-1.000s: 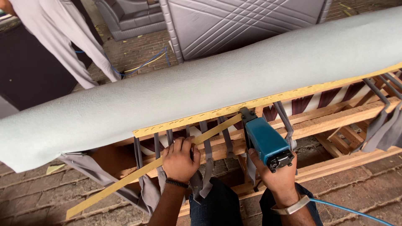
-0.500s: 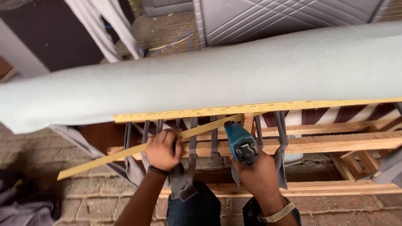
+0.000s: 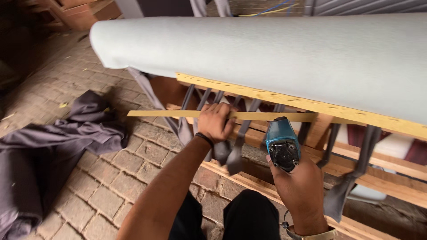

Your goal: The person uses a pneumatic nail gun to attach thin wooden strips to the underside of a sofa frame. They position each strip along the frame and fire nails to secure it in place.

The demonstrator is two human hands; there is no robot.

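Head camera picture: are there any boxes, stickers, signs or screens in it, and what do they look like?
No boxes, signs or screens show.
The only maybe-sticker: a small pale patch on the back of the blue stapler, held in the right hand, too blurred to be sure.
The left hand grips a plain yellowish strip with no label.

A brick-paved floor point(image 3: 111, 186) spread below, and a heap of dark grey fabric point(image 3: 49, 151) lay crumpled on it at the left. Stacked reddish wooden pieces point(image 3: 71, 11) sat far off in the top left corner, dim.
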